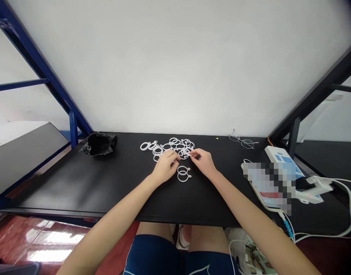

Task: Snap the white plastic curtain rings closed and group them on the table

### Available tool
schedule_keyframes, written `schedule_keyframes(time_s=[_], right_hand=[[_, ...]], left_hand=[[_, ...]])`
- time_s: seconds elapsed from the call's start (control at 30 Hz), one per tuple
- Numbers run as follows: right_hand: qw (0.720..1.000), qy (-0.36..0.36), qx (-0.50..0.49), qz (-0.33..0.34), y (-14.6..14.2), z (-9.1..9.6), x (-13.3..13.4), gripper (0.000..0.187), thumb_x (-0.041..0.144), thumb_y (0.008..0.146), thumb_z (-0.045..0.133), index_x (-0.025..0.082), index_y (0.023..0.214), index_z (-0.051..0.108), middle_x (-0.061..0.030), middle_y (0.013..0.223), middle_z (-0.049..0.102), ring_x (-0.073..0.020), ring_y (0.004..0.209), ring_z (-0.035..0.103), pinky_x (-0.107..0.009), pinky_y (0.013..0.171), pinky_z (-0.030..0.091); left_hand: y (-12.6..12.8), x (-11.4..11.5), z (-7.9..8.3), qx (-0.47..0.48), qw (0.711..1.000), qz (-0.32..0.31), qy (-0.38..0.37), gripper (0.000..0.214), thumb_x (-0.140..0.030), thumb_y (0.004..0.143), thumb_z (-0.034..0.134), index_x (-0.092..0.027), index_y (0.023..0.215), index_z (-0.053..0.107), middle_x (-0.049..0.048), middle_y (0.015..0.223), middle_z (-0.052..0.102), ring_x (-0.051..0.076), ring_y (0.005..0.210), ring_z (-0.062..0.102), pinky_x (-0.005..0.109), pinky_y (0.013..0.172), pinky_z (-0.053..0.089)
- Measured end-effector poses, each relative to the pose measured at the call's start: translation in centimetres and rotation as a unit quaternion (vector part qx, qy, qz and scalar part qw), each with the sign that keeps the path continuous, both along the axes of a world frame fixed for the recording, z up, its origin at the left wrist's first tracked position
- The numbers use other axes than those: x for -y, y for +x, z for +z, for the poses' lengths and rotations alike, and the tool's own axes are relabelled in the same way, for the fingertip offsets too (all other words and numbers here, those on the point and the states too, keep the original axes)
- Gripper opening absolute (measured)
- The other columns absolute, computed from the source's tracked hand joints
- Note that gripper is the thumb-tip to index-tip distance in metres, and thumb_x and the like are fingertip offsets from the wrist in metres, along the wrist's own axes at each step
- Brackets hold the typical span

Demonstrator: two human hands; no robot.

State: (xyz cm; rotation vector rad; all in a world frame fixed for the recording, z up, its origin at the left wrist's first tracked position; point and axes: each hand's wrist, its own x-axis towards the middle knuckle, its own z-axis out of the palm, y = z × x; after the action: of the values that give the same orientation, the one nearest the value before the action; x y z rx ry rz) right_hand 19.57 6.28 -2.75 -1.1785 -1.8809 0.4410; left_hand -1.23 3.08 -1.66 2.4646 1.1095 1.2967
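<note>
A loose pile of white curtain rings [167, 146], each with a small eyelet, lies on the black table. My left hand [165, 167] is at the pile's near edge, its fingers curled towards the thumb; whatever lies between the fingertips is too small to make out. From the right, my right hand [204, 162] pinches a white curtain ring [189, 152] at the pile's right end. Just in front of the pile, between both hands, two overlapping curtain rings [183, 176] lie flat with their eyelets pointing right.
A crumpled black plastic bag [98, 144] stands open at the back left. Eyeglasses [246, 143] rest at the back right. Nearer on the right are a phone [267, 191] with a cable, a power strip [287, 162] and white cords [350, 206]. Blue metal posts [73, 128] frame the left side.
</note>
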Motion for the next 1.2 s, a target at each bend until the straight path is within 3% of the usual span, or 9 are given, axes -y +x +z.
schedule_keyframes(time_s=[0.2, 0.83, 1.03, 1.2], right_hand=[[1.000, 0.003, -0.008, -0.006, -0.09, -0.03, 0.02, 0.010, 0.017, 0.076, 0.058, 0.018, 0.081, 0.067, -0.0047, 0.081, 0.070, -0.0179, 0.071, 0.066, -0.030, 0.063, 0.050], [0.999, 0.014, -0.045, 0.005, -0.37, -0.09, 0.04, 0.007, 0.017, 0.077, 0.059, 0.019, 0.076, 0.065, -0.0043, 0.082, 0.067, -0.0179, 0.076, 0.065, -0.025, 0.056, 0.050], [0.998, 0.014, -0.063, 0.013, -0.56, 0.18, 0.25, 0.008, 0.024, 0.080, 0.061, 0.019, 0.075, 0.064, -0.0079, 0.097, 0.066, -0.0193, 0.083, 0.064, -0.024, 0.051, 0.049], [0.998, 0.013, -0.064, 0.024, -0.48, 0.39, 0.22, 0.012, 0.028, 0.081, 0.061, 0.018, 0.075, 0.065, -0.0082, 0.097, 0.061, -0.0179, 0.081, 0.063, -0.024, 0.051, 0.052]], left_hand=[[0.06, -0.02, 0.09, 0.025, 0.999, -0.011, 0.030, 0.020, -0.007, 0.083, 0.044, -0.018, 0.083, 0.060, 0.0054, 0.084, 0.061, 0.018, 0.083, 0.057, 0.033, 0.077, 0.049], [-0.05, -0.27, -0.22, 0.014, 1.000, -0.006, 0.025, 0.019, -0.006, 0.084, 0.045, -0.018, 0.081, 0.059, 0.0048, 0.083, 0.061, 0.017, 0.081, 0.056, 0.032, 0.076, 0.048], [0.03, -0.26, -0.33, 0.003, 1.000, -0.007, 0.006, 0.018, -0.007, 0.085, 0.045, -0.018, 0.081, 0.059, 0.0048, 0.082, 0.061, 0.017, 0.080, 0.056, 0.032, 0.075, 0.048], [0.02, -0.24, -0.29, 0.001, 1.000, -0.010, -0.001, 0.018, -0.007, 0.085, 0.045, -0.018, 0.081, 0.059, 0.0046, 0.082, 0.060, 0.017, 0.079, 0.056, 0.032, 0.075, 0.048]])
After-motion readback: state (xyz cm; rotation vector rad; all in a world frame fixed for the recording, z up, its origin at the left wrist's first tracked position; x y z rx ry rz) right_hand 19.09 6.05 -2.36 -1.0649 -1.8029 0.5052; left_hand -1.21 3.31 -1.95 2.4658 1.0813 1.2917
